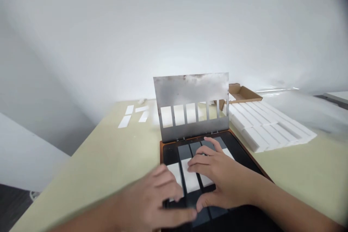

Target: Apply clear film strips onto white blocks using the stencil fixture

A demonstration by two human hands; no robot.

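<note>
Middle white card (pixel 190 181) lay flat on the black board (pixel 239 148), in a row with other cards. Its long axis ran away from the wearer, toward the upright metal plate (pixel 190 85) hinged at the board's far edge, with a slight lean off to the left at the far end.

Right hand (pixel 221 174) was the nearer to it. Its fingers were loosely spread, the thumb well away from them, nothing pinched between. Fingertips sat at the card's right side, toward the far half, so most of the card lay left of them and back toward the wearer. Whether they pressed or only hovered, could not tell.

Left hand (pixel 159 197), blurred, stood over the left white card (pixel 176 172) and hid part of it. Fingers half curled, thumb stretched out to the right, a gap between them and no object seen there; contact with the card unclear. The two thumb tips were very close together on the near side of the middle card.

Right card (pixel 206 180) showed only partly, beneath the right hand. Stacked white strips (pixel 272 127) lay right of the board, beside a cardboard tray (pixel 246 94).
</note>
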